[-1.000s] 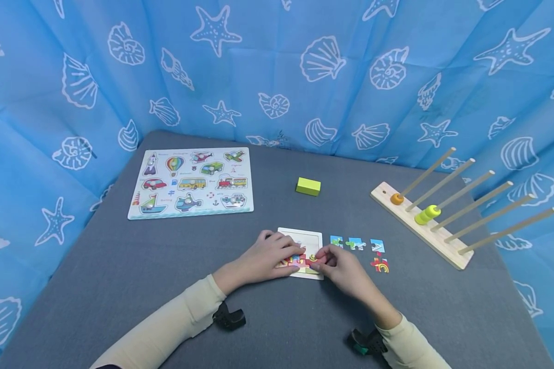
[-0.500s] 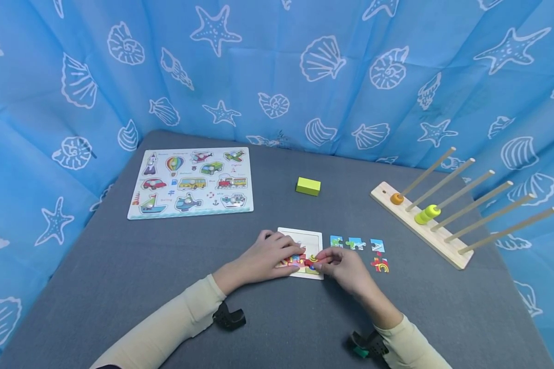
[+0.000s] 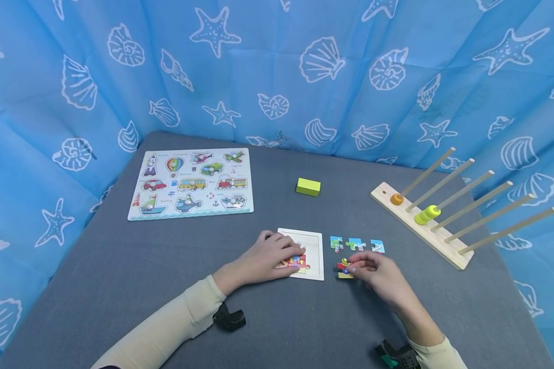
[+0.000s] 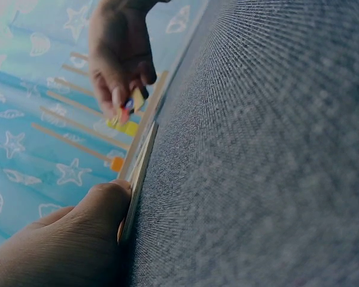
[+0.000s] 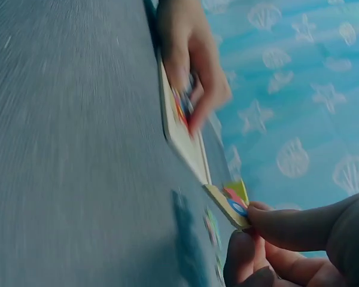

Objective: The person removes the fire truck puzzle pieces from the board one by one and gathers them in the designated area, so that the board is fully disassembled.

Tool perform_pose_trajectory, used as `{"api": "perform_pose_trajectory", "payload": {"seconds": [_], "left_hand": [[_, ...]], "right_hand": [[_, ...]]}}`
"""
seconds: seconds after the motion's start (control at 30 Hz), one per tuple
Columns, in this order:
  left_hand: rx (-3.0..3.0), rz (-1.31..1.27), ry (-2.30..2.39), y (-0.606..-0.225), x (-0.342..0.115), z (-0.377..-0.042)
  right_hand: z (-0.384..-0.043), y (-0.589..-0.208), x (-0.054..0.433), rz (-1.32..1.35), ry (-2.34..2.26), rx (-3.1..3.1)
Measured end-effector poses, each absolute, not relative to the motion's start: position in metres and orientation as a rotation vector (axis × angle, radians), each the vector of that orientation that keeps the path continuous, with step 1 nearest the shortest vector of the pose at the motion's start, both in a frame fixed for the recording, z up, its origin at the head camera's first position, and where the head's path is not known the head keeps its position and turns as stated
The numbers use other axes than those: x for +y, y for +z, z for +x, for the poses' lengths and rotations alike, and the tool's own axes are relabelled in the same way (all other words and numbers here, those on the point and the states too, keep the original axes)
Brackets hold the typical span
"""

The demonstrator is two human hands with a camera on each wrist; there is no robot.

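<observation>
Landmark: puzzle tray (image 3: 315, 250). Right hand (image 3: 376, 271) is just right of it, thumb and fingers pinched on one puzzle piece (image 3: 343, 267), red and yellow with a blue mark. The right wrist view shows that piece lifted clear of the grey tabletop (image 3: 277, 328), its shadow lying apart from it. Left hand (image 3: 264, 259) reaches in from the tray's left side, fingers laid over the fitted pieces (image 3: 301, 263) inside and clamped on nothing that I can make out; some of its fingertips are hidden. Row of loose pieces (image 3: 355, 244) lies right of the tray, towards its far corner, near the right fingers. Step, as judged: handling a single piece beside the tray while the other hand steadies it. Technique notes: the pinch by one edge looks adequate and leaves the opposite edge free; keep it light, as a thin piece could pivot. Travel low but clear of the tray's raised rim, and of the loose row. Left fingers should press flat, without sideways push, or the fitted pieces may slide. If the piece is to be seated, match its edge to the exposed tab first, then press straight down.
</observation>
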State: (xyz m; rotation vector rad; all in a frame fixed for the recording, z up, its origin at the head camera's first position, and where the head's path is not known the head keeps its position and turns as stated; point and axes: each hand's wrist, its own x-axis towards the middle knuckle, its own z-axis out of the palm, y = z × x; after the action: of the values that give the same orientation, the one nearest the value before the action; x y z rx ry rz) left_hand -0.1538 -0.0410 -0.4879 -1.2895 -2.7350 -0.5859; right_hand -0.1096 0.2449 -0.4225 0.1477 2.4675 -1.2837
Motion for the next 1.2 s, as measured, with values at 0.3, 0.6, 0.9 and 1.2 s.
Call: {"api": "perform_pose_trajectory", "payload": {"seconds": [0.3,0.6,0.9,1.2], "left_hand": [[-2.733,-1.285,-0.599,-0.489,-0.042,-0.154],[-2.733,-1.291,-0.582,-0.488,-0.042,-0.155],[-2.734,-1.291,-0.604,-0.488,-0.043,-0.154],[-2.737,-1.288,-0.604,-0.488,-0.042,-0.155]], "right_hand": [[-0.094,-0.419,0.298,0.301,-1.135,2.479],[-0.090,-0.424,0.327,0.366,-1.070,2.411],[-0.090,-0.426,0.327,0.326,-1.039,2.447],[-0.089,-0.428,0.324,0.278,-0.989,2.503]]}}
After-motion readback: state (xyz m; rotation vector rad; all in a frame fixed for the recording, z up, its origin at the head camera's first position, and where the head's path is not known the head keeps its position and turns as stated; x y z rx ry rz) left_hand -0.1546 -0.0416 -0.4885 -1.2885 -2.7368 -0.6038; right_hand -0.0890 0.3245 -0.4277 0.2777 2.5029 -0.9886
